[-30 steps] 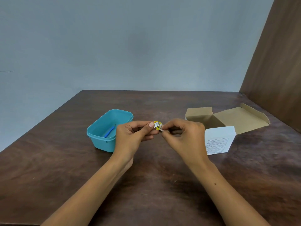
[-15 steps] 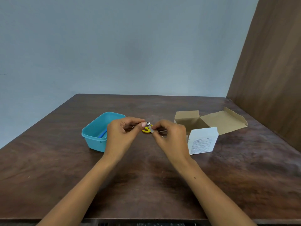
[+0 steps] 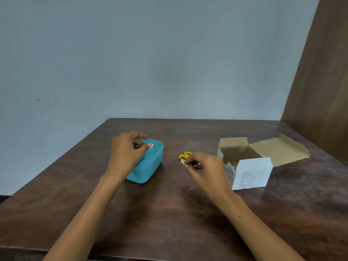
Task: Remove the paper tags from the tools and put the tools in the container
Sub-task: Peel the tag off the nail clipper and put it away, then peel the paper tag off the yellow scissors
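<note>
two bare forearms (image 3: 88,210) reach in, no sleeves; a small mole marks the right one (image 3: 239,216).

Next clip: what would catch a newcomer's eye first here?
The turquoise container left of centre on the dark wooden table, with the left hand pinching a small metal tool above it. Right of that, the right hand holds yellow-handled scissors and a scrap of white paper. An opened cardboard box sits at far right.
</note>
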